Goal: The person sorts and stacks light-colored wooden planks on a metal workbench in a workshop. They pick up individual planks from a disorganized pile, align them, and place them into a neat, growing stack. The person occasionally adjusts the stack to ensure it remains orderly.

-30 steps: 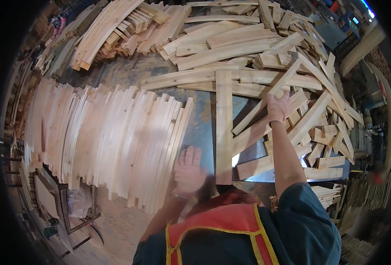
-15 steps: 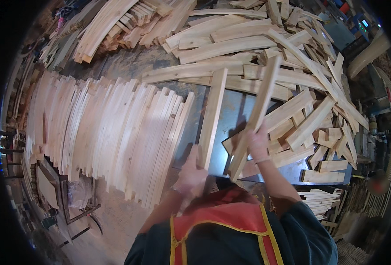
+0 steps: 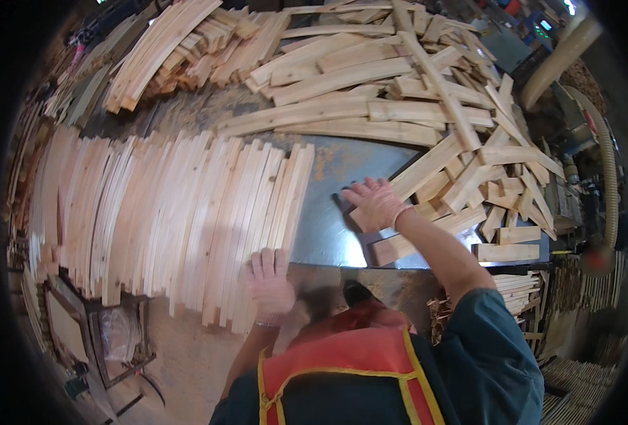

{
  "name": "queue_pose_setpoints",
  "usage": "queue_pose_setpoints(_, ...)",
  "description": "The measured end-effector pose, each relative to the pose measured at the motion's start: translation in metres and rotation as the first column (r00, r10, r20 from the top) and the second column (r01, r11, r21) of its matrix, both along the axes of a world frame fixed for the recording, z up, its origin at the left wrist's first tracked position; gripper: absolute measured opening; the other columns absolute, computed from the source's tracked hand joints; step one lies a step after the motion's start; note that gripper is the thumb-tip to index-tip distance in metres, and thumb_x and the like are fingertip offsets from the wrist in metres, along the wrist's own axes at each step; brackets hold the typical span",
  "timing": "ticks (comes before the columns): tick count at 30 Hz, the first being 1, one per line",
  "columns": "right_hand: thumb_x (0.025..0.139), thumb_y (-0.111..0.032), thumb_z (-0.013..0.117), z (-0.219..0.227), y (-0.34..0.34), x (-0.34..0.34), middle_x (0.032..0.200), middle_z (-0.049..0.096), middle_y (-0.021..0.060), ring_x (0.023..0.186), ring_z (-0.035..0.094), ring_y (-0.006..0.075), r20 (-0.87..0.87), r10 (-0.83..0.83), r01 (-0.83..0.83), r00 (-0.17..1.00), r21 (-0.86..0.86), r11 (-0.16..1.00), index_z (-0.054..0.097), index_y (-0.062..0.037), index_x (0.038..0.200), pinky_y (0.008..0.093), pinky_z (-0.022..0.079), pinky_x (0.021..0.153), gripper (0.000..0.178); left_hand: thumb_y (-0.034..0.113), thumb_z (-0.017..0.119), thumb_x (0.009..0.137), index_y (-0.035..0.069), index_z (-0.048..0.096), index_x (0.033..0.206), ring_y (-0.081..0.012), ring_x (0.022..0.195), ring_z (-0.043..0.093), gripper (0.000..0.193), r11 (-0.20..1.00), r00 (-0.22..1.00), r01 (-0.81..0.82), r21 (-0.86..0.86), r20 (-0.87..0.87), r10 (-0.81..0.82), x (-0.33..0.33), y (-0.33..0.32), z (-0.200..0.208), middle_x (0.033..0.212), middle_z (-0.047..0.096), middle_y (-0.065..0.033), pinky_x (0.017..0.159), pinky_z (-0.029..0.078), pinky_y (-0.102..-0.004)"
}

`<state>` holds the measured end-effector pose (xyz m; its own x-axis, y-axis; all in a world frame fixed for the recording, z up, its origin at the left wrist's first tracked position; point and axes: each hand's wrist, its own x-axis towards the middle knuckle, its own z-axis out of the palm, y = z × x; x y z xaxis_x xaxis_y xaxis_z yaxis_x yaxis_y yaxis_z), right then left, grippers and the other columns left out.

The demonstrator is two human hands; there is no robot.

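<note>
My left hand [image 3: 270,289] lies with fingers stretched out and apart at the near end of the long row of wooden strips [image 3: 208,219], by its right-hand boards. It grips nothing. My right hand [image 3: 376,205] is spread palm down over the grey metal tabletop [image 3: 328,212], beside the near left edge of a jumbled heap of boards [image 3: 445,191]. No board is in it. Both hands wear pale gloves. The strips lie side by side, their near ends uneven and jutting past the table edge.
Stacked lumber [image 3: 161,49] stands at the far left. Longer planks [image 3: 342,81] lie across the back. A metal-framed cart [image 3: 91,329] holding a clear plastic bag is at the lower left. A ribbed hose [image 3: 607,177] and a thick pipe [image 3: 562,57] run along the right.
The board in my right hand has been let go, and that hand is now spread. The separate board by my left hand no longer stands apart from the row. My left hand moved left.
</note>
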<state>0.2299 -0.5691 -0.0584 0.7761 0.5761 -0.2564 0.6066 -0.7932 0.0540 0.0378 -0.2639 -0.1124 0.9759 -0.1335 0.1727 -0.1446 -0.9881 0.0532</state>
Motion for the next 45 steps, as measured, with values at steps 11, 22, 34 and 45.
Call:
queue_pose_setpoints(11,0.081,-0.046,0.076,0.071,-0.027,0.035,0.136,0.065,0.0182,0.133,0.058,0.0354,-0.205,-0.008,0.072,0.979,0.31,0.948,0.065,-0.0176,0.134,0.055,0.038,0.116,0.061,0.042,0.085,0.067,0.006,0.052,0.141,-0.039,0.134,0.048,0.089,0.953,0.959,0.162,-0.255,-0.185,-0.213,0.025,-0.109,0.017,0.14,0.053,-0.0153,0.112,0.039,-0.0561)
queue_pose_setpoints(22,0.083,-0.009,0.07,-0.012,-0.239,0.123,0.1,0.071,0.014,0.095,0.071,0.0324,-0.675,-0.36,0.609,0.644,0.737,-0.293,0.061,-0.0008,0.131,0.0421,0.059,0.082,0.049,0.032,0.088,0.074,0.006,0.052,0.148,-0.033,0.106,0.069,0.086,0.856,0.8,-0.148,-0.496,-0.569,-0.191,0.026,-0.126,0.029,0.122,0.067,-0.0154,0.09,0.055,-0.0473)
queue_pose_setpoints(34,0.093,-0.013,0.077,-0.048,-0.083,-0.138,0.119,0.073,0.007,0.106,0.07,0.0213,-0.946,0.307,0.967,0.107,0.027,-0.254,0.065,-0.005,0.134,0.0364,0.059,0.087,0.043,0.028,0.075,0.083,0.005,0.048,0.152,-0.0412,0.144,0.045,0.077,0.998,0.99,0.055,-0.003,-0.127,-0.055,-0.009,-0.076,0.041,0.147,0.053,-0.0191,0.118,0.037,-0.0559)
queue_pose_setpoints(45,0.09,-0.019,0.08,-0.007,-0.058,-0.17,0.132,0.069,0.0107,0.123,0.064,0.0243,-0.84,0.492,0.963,0.227,0.119,-0.241,0.058,0.0,0.144,0.0383,0.049,0.11,0.061,0.037,0.078,0.089,0.005,0.051,0.149,-0.0296,0.135,0.052,0.073,0.902,0.94,0.102,-0.419,-0.257,-0.226,0.015,-0.087,0.058,0.144,0.055,-0.016,0.114,0.043,-0.0442)
